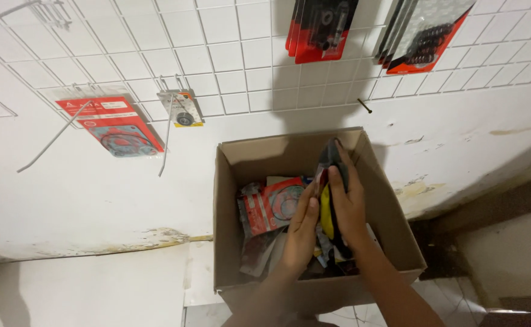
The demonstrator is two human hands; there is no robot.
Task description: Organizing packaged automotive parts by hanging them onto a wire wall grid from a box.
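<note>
1. Where the white wall [96, 200] fills the view, a white wire grid panel [229, 54] hangs on its upper part, its lower edge ending above the box.
2. Cardboard box [392, 224], open-topped, brown, set against the foot of the wall; both hands are inside it among loose packets.
3. Red-and-grey blister packs [323, 27], several stacked on one hook, top centre of the grid; a second stack of red-edged packs [426, 36] hangs tilted to their right.
4. Red gasket card [114, 124], hung at the grid's lower left, tilted, with a ring-shaped gasket showing through its clear front.
5. Red gasket packet [271, 206], lying in the box just left of the hands, another ring gasket visible on it.
6. Bundle of flat packets [327, 181], dark with a yellow one among them, standing on edge in the box between the two hands.
7. Right hand [347, 206], fingers curled over the bundle's top and far side, clasping it.
8. Left hand [301, 227], fingers straight and close, palm pressed flat against the bundle's near-left face.
9. Small yellow-edged pack [182, 110], holding a round dark part, on a hook right of the red gasket card.
10. Bare wire hooks [53, 140], long and thin, jutting from the grid at left.
</note>
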